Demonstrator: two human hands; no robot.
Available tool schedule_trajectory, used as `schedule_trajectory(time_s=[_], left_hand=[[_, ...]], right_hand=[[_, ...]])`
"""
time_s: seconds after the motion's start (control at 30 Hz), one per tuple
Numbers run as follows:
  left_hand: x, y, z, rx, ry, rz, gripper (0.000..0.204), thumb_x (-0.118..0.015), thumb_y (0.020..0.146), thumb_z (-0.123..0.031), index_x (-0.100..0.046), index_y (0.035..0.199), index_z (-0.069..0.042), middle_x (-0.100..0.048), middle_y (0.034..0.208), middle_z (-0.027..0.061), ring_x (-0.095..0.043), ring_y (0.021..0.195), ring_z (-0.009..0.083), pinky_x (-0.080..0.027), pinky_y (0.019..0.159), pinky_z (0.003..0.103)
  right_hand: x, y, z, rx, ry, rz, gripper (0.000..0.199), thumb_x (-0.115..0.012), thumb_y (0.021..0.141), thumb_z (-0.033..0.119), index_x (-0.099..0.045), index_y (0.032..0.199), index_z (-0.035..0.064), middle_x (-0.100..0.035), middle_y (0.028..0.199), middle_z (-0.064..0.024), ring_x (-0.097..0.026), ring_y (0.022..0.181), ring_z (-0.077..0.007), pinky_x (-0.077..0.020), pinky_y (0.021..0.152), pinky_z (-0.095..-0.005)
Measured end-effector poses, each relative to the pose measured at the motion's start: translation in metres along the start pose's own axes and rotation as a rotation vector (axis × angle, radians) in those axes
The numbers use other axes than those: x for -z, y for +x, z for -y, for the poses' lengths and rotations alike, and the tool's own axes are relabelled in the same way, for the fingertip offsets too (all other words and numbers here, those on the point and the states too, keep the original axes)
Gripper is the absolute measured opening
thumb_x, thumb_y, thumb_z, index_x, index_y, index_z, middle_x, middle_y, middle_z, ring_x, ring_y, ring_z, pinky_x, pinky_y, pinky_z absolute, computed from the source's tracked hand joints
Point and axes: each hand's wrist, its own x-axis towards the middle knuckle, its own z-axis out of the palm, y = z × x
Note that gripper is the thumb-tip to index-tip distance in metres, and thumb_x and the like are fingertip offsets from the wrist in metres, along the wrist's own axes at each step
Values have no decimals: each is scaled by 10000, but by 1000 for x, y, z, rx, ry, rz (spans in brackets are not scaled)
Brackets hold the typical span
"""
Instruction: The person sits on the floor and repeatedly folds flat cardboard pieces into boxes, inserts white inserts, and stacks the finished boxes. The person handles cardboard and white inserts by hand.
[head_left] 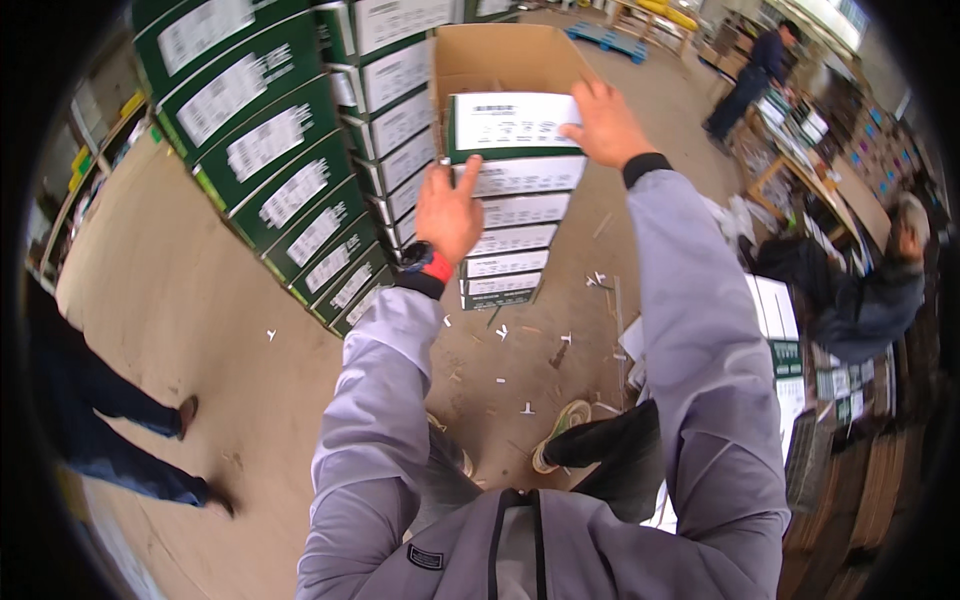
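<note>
An open cardboard box (515, 55) with a brown inside and a white and green front panel (500, 125) tops a column of similar boxes (510, 210) in front of me. My left hand (450, 215) is closed at its near left corner, thumb up against the front and the other fingers along the left side. My right hand (608, 122) grips the right corner, with the thumb on the front panel and the fingers over the right side. What lies deep inside the box is hidden behind the front panel.
Tall stacks of green boxes with white labels (270, 140) stand close on the left. Small white scraps (527, 408) litter the floor. A person (130, 410) is at far left, another (870, 290) sits at right, and a third (755, 75) stands by a workbench (800, 150).
</note>
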Motion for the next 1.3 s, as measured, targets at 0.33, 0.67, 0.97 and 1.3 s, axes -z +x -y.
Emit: schedule_trajectory(time_s=[0.33,0.67,0.97,1.3], left_hand=[[3,-168,24,-37,-202,226,608,-699,980,-119,-522,1545,18,-457,1569,341,-445,1440,522,-365,1221,529],[34,-355,51,186,-184,863,387,-716,971,-191,-684,1283,34,-620,1417,296,-579,1337,463,-465,1152,509],[21,-364,38,287,-231,1065,404,-719,971,-205,-688,1311,11,-675,1349,260,-623,1286,443,-505,1111,480],[10,-375,9,193,-276,1190,443,-706,963,-229,-676,1345,-6,-720,1288,233,-683,1196,421,-549,1041,486]], right_hand=[[-89,-381,-52,-395,152,-81,525,-720,894,168,-635,1402,65,-615,1454,-196,-555,1394,-370,-471,1122,-519],[-92,-667,-165,-1453,-274,437,1345,-778,739,839,-252,1719,83,-295,1729,-228,-238,1605,-465,-257,1256,-619],[-64,-685,-206,-1381,-200,468,1150,-771,860,713,-322,1679,41,-438,1583,-287,-476,1413,-506,-495,1109,-573],[-88,-758,-259,-987,-330,729,485,-472,1074,186,-504,1472,-90,-762,1088,-306,-777,928,-425,-625,809,-526]])
